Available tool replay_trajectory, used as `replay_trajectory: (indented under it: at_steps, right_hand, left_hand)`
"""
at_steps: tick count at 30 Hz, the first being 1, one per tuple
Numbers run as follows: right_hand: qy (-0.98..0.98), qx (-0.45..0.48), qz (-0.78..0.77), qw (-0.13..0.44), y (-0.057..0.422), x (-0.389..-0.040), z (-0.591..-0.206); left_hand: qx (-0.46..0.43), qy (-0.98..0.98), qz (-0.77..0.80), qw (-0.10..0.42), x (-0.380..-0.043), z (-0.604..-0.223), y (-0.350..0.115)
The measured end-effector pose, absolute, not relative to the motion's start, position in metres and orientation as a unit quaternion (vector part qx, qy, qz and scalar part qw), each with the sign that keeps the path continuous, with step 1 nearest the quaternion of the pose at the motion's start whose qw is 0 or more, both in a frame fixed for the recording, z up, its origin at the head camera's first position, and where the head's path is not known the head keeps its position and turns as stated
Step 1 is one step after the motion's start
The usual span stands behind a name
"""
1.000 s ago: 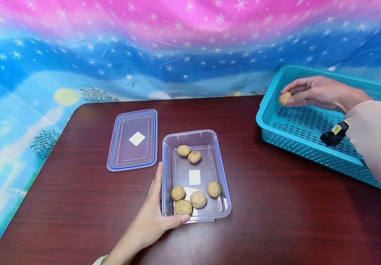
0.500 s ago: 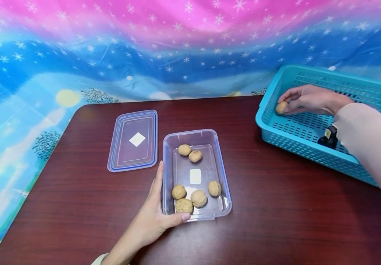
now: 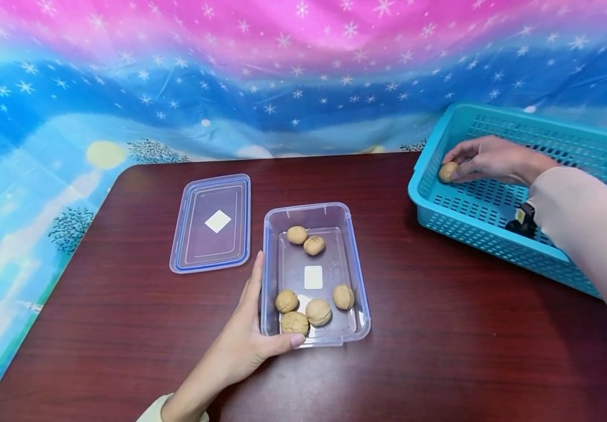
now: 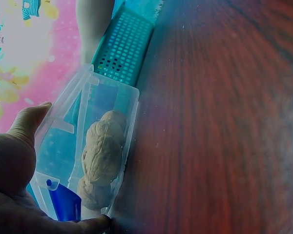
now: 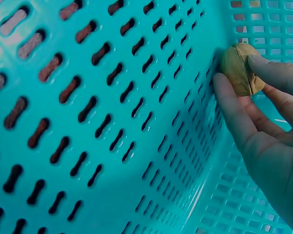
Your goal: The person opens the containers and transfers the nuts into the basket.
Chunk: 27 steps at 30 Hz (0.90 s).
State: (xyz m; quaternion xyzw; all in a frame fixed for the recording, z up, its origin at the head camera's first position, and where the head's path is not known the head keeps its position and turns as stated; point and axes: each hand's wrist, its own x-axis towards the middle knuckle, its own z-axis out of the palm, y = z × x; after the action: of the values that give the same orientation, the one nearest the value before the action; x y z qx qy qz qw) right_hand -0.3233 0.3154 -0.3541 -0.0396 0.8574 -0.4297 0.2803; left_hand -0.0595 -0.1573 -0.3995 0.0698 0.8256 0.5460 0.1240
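My right hand (image 3: 498, 158) is down inside the turquoise plastic basket (image 3: 493, 246), pinching a walnut (image 3: 448, 172) between thumb and fingers. In the right wrist view this walnut (image 5: 241, 69) sits close to the basket's perforated floor, near a side wall. My left hand (image 3: 247, 331) grips the near left corner of a clear plastic food container (image 3: 361, 275), its thumb along the front rim and its fingers along the left side. Several walnuts (image 3: 318, 312) lie in the container, two at the far end and the others toward the near end.
A clear lid (image 3: 213, 234) with a blue seal and a white label lies flat left of the container. Behind the dark red wooden table (image 3: 414, 363) hangs a snowflake-patterned cloth (image 3: 292, 76). A black wrist camera (image 3: 522, 220) is strapped at my right sleeve.
My right hand has lowered the walnut toward the basket floor and stays there. The container has shifted slightly away and to the right with my left hand.
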Motion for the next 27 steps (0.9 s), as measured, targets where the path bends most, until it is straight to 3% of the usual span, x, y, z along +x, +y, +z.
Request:
replay_trajectory:
  at_steps: [15,27]
  right_hand:
    - [0.889,-0.04,-0.381,0.252,0.317,-0.322,-0.347]
    - [0.926,-0.061,-0.327,0.178,0.302,-0.315,-0.296]
  left_hand:
    - [0.066,0.826,0.546,0.125,-0.06,-0.401,-0.157]
    - [0.07,0.824,0.55,0.12,-0.058,-0.402,-0.158]
